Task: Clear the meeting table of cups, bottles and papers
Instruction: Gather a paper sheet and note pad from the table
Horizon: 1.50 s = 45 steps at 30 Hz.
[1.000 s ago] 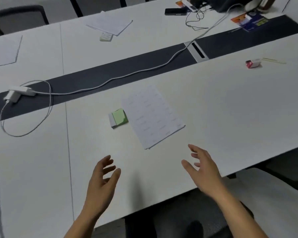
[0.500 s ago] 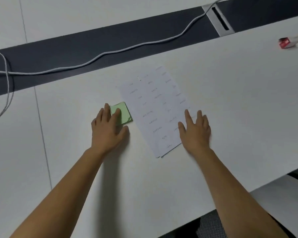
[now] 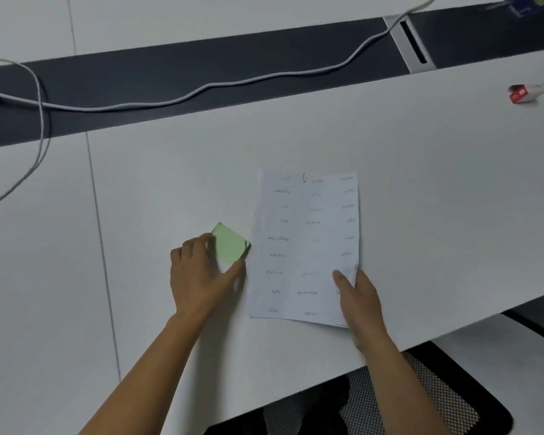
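l hand [image 3: 201,277] grips sticky pad [image 3: 230,244], r hand [image 3: 360,298] pinches papers [image 3: 305,243].

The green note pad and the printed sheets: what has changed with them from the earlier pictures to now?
The left hand has taken the green note pad between thumb and fingers and turned it cornerwise. The right hand has gripped the printed sheets at their near right corner and squared them to the table edge. Cable and red box stayed.
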Each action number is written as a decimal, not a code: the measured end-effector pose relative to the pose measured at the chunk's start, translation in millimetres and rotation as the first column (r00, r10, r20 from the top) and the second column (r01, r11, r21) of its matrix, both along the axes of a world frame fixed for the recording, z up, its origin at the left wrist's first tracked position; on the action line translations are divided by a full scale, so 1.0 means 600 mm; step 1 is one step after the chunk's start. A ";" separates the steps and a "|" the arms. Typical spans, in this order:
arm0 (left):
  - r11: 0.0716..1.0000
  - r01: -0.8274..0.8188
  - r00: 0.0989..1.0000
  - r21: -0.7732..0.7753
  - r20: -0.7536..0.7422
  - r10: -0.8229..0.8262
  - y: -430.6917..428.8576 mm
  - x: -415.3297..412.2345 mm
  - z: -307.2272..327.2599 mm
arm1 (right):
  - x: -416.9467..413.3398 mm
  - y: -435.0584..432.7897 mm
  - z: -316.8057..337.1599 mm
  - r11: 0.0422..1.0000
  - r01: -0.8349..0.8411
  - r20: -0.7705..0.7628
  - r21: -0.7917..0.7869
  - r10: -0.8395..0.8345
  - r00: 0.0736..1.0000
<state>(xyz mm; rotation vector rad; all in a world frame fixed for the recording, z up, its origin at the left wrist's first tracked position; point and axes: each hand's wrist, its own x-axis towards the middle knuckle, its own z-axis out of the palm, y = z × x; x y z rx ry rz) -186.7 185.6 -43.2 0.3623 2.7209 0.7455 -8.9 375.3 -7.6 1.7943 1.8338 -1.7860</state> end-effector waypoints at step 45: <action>-0.048 -0.815 -0.234 0.577 -0.252 0.939 -0.911 1.145 0.388 | 0.460 -0.867 0.319 0.349 -0.896 -0.499 0.273 0.848 0.178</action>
